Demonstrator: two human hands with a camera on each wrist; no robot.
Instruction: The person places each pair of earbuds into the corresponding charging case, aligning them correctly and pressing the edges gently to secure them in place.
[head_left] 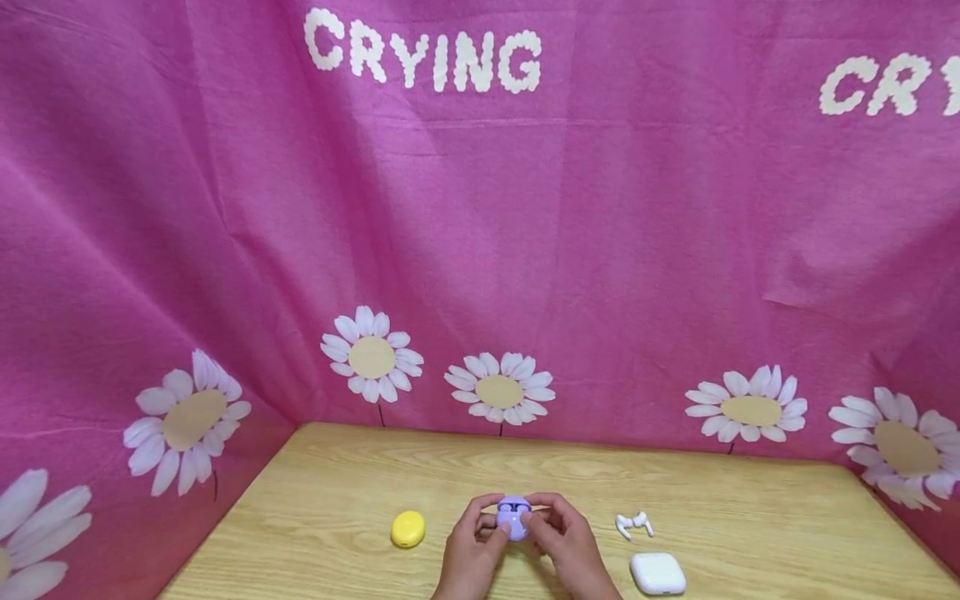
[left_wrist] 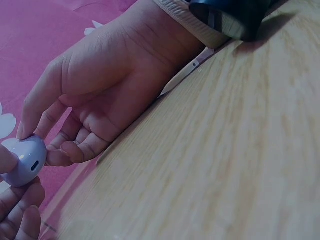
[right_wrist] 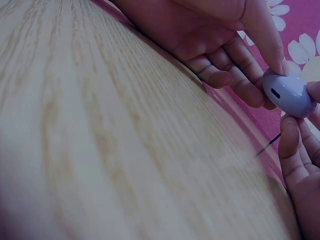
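A small purple earbud charging case (head_left: 514,525) is held between both hands near the front middle of the table. Its lid is raised, and purple earbuds show inside in the head view. My left hand (head_left: 472,546) grips the left side with thumb and fingers. On the opposite side, my right hand (head_left: 566,540) pinches it, thumb on the front. A dark charging port marks the rounded bottom of the case (left_wrist: 31,162) in the left wrist view. The right wrist view also shows this port, with fingertips of both hands around the shell (right_wrist: 290,95).
To the left lies a round yellow case (head_left: 408,529). A pair of white earbuds (head_left: 634,525) rests on the right, with a white charging case (head_left: 657,573) nearer the front. Pink cloth (head_left: 600,250) printed with daisies hangs behind the wooden table (head_left: 315,500) and along its sides.
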